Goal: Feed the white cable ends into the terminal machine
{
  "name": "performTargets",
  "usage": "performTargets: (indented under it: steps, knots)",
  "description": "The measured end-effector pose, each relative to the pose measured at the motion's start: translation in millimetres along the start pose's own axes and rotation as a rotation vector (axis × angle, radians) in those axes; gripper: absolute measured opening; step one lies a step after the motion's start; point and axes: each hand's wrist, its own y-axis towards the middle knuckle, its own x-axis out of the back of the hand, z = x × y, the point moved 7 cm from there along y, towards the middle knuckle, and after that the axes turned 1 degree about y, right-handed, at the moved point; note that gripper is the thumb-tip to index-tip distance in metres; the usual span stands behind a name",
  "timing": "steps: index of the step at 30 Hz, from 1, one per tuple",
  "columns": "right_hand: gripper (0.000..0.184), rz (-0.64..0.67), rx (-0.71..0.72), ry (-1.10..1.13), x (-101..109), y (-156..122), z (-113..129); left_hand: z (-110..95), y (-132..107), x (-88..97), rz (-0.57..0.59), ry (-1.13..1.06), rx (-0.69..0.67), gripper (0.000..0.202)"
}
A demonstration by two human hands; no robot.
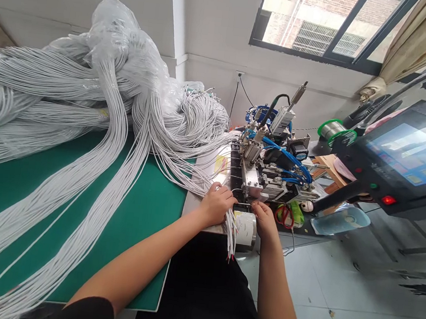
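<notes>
My left hand (216, 205) is closed around a bundle of white cables (231, 230), whose ends with small red tips hang down below it. A single white cable (244, 204) runs from its fingertips toward my right hand (264, 219), which pinches near the other end at the front of the machine. That machine (253, 179) has metal blocks, cylinders and blue air tubes, and stands just beyond both hands. Directly beneath the hands is a round metal part with a white label (244, 229). What exactly sits between my right fingertips is too small to make out fully.
Large heaps of white cable (46, 81), partly in clear plastic, cover the green mat (144, 233) on the left. To the right are a control screen (415, 150), a green wire spool (335, 132), red-handled scissors (284, 216) and a translucent blue tray (341, 222).
</notes>
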Motion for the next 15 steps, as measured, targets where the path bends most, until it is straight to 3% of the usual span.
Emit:
performTargets:
  steps: [9,15]
  knots:
    - [0.034,0.014,-0.016,0.018,1.4,-3.2,-5.3,0.9,-2.2,0.5,-0.025,0.001,0.003,0.023]
    - [0.037,-0.064,0.081,-0.029,15.6,-12.8,-7.0,3.3,-2.2,0.0,-0.022,-0.021,0.005,0.021]
